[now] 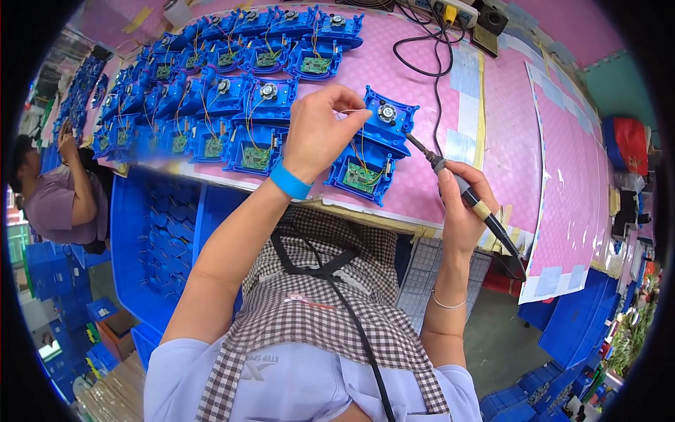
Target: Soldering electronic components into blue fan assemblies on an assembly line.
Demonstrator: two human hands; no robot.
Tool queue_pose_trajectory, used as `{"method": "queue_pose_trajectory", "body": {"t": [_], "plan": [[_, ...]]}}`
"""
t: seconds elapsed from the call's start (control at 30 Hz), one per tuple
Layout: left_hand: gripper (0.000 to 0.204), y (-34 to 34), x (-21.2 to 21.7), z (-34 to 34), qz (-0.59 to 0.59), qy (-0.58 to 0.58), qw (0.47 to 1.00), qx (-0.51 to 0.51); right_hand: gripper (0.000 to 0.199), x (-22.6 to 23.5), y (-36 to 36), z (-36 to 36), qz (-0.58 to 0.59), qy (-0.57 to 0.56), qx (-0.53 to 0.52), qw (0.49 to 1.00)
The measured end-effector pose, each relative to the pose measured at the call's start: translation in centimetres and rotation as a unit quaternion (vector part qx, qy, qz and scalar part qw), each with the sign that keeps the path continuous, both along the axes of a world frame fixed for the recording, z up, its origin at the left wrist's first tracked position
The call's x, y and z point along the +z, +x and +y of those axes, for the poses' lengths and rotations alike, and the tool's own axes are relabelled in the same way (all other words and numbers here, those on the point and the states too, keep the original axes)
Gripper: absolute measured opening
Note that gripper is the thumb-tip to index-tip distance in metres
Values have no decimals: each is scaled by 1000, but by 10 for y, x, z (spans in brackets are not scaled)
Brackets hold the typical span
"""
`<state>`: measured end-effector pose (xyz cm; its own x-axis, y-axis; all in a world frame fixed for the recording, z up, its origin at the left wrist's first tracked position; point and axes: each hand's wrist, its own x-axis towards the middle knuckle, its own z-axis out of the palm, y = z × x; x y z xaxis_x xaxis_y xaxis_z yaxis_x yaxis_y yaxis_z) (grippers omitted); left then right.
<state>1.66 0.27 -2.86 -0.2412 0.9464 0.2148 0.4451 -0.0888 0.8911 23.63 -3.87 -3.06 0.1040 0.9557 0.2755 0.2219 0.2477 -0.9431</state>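
Note:
My right hand (467, 193) is wrapped round a soldering iron (458, 184). Its tip reaches the right edge of a blue plastic housing (402, 121), by the round speaker (387, 112) fixed in it. To the left of that speaker, my left hand (325, 126) pinches a thin pale wire (344, 110) between thumb and forefinger; where the wire ends I cannot make out. Just below, joined by thin coloured wires, lies the other blue half (351, 188) with a green circuit board (361, 177) inside.
Rows of similar blue housings (271, 95) cover the left of the pink table (503, 144). At the back right are a power strip (457, 10), black cables (437, 74) and a dark stand (485, 39). A blue crate (130, 246) stands below left. Another person (67, 190) sits far left.

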Motion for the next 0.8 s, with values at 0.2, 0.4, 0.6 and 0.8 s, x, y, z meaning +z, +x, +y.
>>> {"method": "queue_pose_trajectory", "body": {"t": [0.2,0.4,0.6,0.8], "plan": [[13,11,11,-5,158,30,979,-122,12,0,-5,1,-4,3,7,1000],[13,15,10,0,229,27,962,-147,12,-1,-3,1,-13,17,-3,1000],[14,16,12,0,243,9,960,-139,13,1,-3,1,-20,11,3,1000],[14,19,13,3,271,0,953,-134,13,3,-5,-1,-27,11,10,1000]]}}
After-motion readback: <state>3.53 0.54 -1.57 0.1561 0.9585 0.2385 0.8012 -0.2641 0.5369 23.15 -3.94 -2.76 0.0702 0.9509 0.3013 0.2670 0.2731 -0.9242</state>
